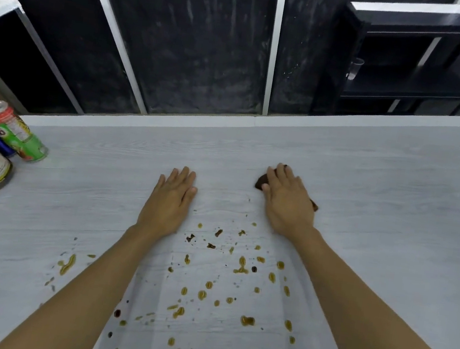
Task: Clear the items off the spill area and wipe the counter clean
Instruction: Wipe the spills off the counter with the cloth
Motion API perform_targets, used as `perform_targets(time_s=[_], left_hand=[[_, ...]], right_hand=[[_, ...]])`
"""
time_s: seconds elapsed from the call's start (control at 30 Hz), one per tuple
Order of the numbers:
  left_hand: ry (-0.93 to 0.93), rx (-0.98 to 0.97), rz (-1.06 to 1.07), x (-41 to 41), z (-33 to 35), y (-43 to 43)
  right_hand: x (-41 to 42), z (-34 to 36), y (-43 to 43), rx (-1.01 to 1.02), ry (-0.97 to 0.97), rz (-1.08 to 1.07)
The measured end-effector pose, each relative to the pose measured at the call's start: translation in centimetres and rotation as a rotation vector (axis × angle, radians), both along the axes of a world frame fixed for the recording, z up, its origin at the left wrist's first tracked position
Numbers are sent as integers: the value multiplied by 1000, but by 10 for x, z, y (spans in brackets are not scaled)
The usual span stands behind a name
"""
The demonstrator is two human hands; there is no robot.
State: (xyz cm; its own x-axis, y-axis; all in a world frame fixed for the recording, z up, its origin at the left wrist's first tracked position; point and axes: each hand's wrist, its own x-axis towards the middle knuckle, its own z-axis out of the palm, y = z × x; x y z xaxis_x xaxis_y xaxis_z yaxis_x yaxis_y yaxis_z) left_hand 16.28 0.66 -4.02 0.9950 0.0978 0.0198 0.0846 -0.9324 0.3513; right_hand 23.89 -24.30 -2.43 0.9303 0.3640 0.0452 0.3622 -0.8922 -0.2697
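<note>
- Where the right hand (288, 198) presses flat, grip unclenched with straight fingers, a brown cloth (260, 181) lies under it on the counter (398, 199), just beyond the spill (242, 263).
- Left hand (173, 195) rests flat beside it, grip likewise apart.
- Cans (10, 135) stand far left, well apart.

Two bare forearms (80, 286), slim wrists (307, 239), left grip (172, 195), right grip (287, 203)

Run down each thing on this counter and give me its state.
left hand: flat on the counter, fingers straight, holding nothing.
right hand: fingers straight, pressing on the brown cloth.
spill: brown drops scattered between the forearms, unwiped.
brown cloth: bunched under the right hand, beyond the spill.
cans: standing at far left, off the spill.
</note>
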Motion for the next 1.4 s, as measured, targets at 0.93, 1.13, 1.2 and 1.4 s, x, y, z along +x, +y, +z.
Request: perform_targets(time_s=[0.93, 1.13, 1.2, 1.4], left_hand=[[-167, -543, 28, -147, 29, -43], [-191, -541, 29, -208, 34, -20], [-171, -459, 2, -225, 28, -13], [-110, -374, -24, -247, 16, -7]], right_hand=[[-148, 7, 17, 376, 82, 110], [-206, 22, -116, 254, -37, -241], [-209, 9, -125, -11, -22, -285], [-217, -7, -14, 27, -13, -164]])
